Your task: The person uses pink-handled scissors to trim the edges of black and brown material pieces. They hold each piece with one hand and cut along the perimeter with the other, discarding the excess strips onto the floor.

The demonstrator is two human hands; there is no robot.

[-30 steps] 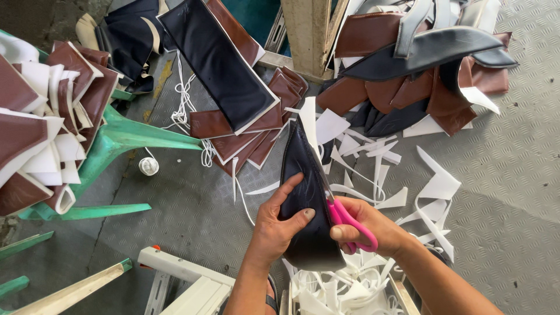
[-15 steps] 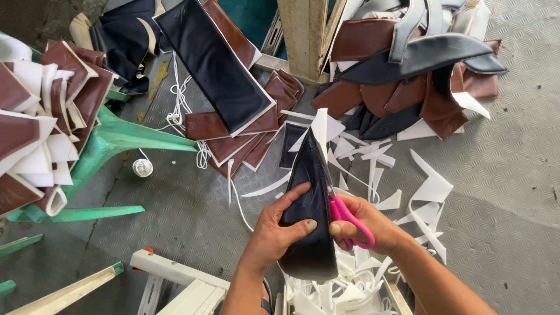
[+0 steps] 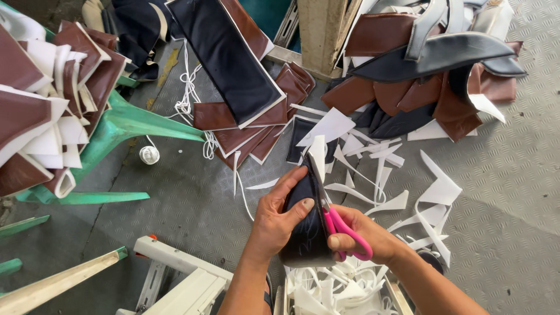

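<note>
We gripped a dark padded piece in our left hand above the scrap-strewn floor, our right hand closed on pink-handled scissors mid-trim, with the foam edge apparently left to follow.

The scissors' blades are mostly hidden behind the dark piece; only the pink handles are seen; the right hand has its fingers partly covered by them; the crate of white scraps is cut off by the bottom edge; the green chair is half buried under stacked pieces; the small white object cannot be identified.
</note>
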